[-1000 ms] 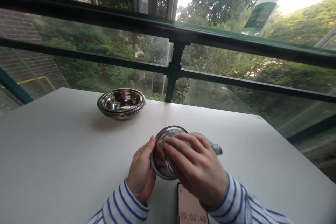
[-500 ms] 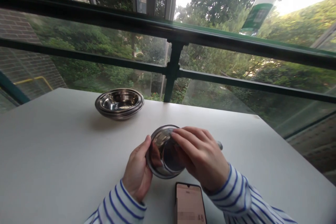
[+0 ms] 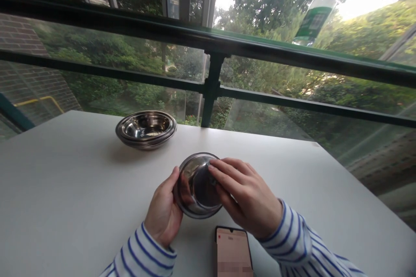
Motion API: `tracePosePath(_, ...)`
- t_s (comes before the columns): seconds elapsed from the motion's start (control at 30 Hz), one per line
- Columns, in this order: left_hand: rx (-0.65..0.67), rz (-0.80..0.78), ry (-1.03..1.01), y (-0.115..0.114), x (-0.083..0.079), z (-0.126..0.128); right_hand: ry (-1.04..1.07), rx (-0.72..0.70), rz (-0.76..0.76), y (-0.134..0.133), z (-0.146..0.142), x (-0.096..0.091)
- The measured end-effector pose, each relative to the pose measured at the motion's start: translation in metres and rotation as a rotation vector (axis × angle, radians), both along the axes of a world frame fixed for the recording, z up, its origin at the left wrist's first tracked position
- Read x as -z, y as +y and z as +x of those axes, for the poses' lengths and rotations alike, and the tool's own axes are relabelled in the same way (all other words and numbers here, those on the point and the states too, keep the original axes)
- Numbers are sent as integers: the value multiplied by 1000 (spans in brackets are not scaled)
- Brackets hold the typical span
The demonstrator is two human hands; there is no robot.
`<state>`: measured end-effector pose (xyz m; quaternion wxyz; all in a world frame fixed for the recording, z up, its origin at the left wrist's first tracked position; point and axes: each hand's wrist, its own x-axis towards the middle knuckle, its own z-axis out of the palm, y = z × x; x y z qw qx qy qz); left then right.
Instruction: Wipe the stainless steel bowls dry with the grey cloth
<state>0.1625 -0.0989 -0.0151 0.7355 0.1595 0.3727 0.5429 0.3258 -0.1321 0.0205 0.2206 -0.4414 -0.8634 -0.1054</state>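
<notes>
A small steel bowl (image 3: 197, 186) is tilted up on edge over the white table (image 3: 65, 190), its shiny underside facing me. My left hand (image 3: 164, 212) grips its left rim with thumb and fingers. My right hand (image 3: 248, 197) lies over the right side of the bowl with its fingers pressed on the metal. Earlier frames showed a grey cloth under that hand; it is hidden now. Both wrists wear blue-striped white sleeves.
A stack of steel bowls (image 3: 146, 129) sits at the far left of the table. A phone (image 3: 233, 252) with a lit screen lies at the near edge. A dark railing (image 3: 211, 86) and glass panels stand right behind the table.
The bowl and both hands have drifted slightly left. The grey cloth that stuck out beyond my right hand is no longer visible.
</notes>
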Motion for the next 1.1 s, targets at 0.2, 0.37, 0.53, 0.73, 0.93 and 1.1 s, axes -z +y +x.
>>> tracePosePath(0.2, -8, 5, 8, 0, -3, -2, 2, -26, 38, 1, -2, -1)
tracePosePath(0.37, -3, -13, 13, -1, -4, -2, 24, -11, 56, 2, 2, 0)
tracePosePath(0.53, 63, -8, -10, -3, 0, -1, 18, -30, 65, 1, -2, -2)
tracePosePath(0.73, 28, 12, 4, -1, -5, -2, 84, -40, 17, 1, 3, -4)
tracePosePath(0.93, 7, 24, 10, -2, -6, -5, 123, -74, -1, 1, 4, -8)
tracePosePath(1.1, 62, 25, -22, -2, -4, -5, 187, -92, -16, 1, 4, -10)
